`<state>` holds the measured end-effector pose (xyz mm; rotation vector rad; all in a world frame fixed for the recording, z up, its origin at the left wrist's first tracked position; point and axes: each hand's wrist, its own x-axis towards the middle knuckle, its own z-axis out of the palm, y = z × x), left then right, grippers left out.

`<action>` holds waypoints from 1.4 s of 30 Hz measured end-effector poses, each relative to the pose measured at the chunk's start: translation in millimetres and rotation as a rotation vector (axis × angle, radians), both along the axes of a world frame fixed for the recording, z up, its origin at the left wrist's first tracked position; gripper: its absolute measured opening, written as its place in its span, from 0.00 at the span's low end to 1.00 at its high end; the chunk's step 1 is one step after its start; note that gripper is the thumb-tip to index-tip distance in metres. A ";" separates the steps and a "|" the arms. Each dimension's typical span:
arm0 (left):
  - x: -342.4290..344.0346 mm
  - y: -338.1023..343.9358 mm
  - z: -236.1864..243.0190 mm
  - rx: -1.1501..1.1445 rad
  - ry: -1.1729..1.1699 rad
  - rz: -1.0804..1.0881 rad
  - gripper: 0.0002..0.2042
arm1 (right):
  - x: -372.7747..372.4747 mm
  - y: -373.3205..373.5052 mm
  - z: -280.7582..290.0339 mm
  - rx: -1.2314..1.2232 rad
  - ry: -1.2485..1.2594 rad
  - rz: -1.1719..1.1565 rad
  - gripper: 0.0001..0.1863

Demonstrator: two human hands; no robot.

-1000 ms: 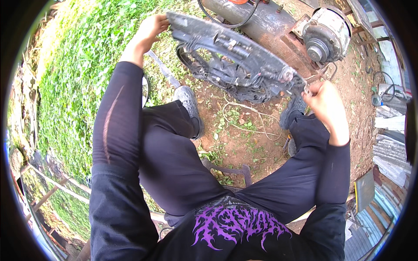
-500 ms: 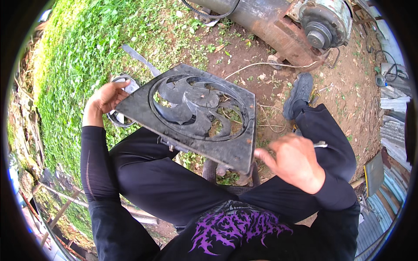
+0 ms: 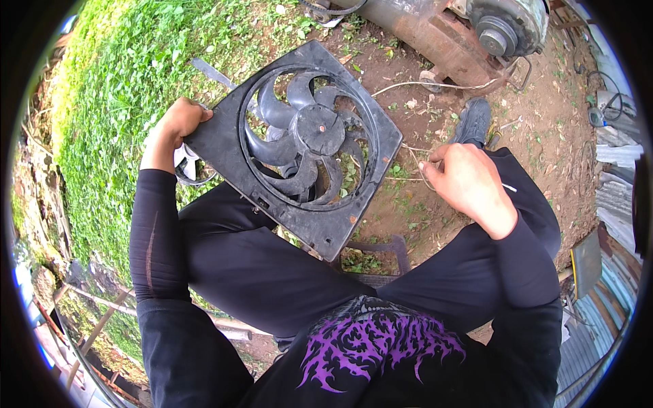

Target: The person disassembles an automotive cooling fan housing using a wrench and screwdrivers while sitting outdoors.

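Note:
A black car radiator fan [image 3: 320, 130] with curved blades sits in a square plastic shroud [image 3: 299, 228], tilted in front of me above my legs. My left hand [image 3: 180, 121] is closed on the shroud's left corner, thumb on top. To the right of the shroud and apart from it, my right hand [image 3: 471, 182] is held up over my right knee with its fingers curled. What its fingers hold, if anything, is hidden. A small pale piece shows just beyond its knuckle side; I cannot tell whether the hand holds it.
A round part [image 3: 192, 166] lies on the grass partly behind my left hand. A long flat blade [image 3: 209, 71] lies farther off. A rusty tank [image 3: 435, 41] with a motor [image 3: 503, 30] stands at the far right. A thin cable [image 3: 435, 83] crosses the dirt near my shoe [image 3: 471, 121].
The fan shroud has turned and tipped so its face shows more squarely, its far corner higher. My left hand has closed over its corner. My right hand has risen away from its edge.

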<state>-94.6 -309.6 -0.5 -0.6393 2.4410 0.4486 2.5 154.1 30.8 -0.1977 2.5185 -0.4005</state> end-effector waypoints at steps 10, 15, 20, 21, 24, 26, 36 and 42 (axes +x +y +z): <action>-17.1 17.6 7.0 0.088 0.136 -0.091 0.10 | 1.4 -1.2 8.6 -0.008 0.026 0.087 0.14; -26.1 38.5 21.3 0.088 0.156 -0.089 0.12 | -3.2 2.8 1.9 -0.131 0.182 0.139 0.11; -30.5 49.9 26.4 0.004 0.207 -0.211 0.13 | -6.0 1.9 2.4 -0.095 0.142 0.118 0.11; -32.1 50.1 24.3 -0.034 0.215 -0.240 0.13 | -5.6 0.8 4.1 -0.089 0.136 0.108 0.11; -40.4 50.2 19.8 -0.154 0.214 -0.339 0.13 | -7.2 0.0 5.9 -0.072 0.105 0.083 0.12; -44.1 52.3 18.4 -0.197 0.211 -0.370 0.13 | -7.8 1.8 5.5 -0.066 0.089 0.072 0.12; -54.1 56.8 17.0 -0.283 0.245 -0.422 0.14 | -5.6 2.6 12.8 -0.102 0.081 0.071 0.15; -55.2 61.9 24.1 -0.301 0.241 -0.522 0.14 | -3.0 0.5 9.2 -0.111 0.077 0.075 0.14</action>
